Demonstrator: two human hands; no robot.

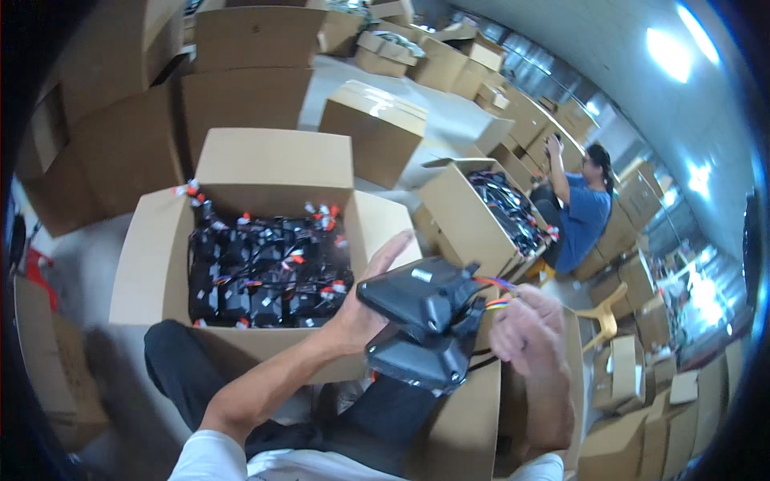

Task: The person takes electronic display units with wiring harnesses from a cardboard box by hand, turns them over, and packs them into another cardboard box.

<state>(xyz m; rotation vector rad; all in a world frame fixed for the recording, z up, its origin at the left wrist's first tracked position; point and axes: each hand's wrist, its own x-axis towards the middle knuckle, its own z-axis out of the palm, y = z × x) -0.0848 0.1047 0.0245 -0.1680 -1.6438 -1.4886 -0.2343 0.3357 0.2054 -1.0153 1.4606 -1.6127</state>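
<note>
My left hand [362, 314] is closed around the side of two black plastic housings, one above the other. The upper black housing [413, 298] has a pale label on its face and a rounded, bevelled shape. Just below it, the lower black housing [417, 357] shows a shiny rim. Red, blue and yellow wires [499, 303] run from their right end to my right hand [529, 330], whose fingers are pinched on them. The wire ends are hidden in those fingers. Both housings are held above my lap, beside an open carton.
An open carton [233, 321] in front holds rows of black housings with red and white connectors. Another open carton [457, 220] of black parts stands right of it. A person in blue [585, 216] sits beyond, near a yellow stool [605, 317]. Stacked cartons [249, 88] line the back.
</note>
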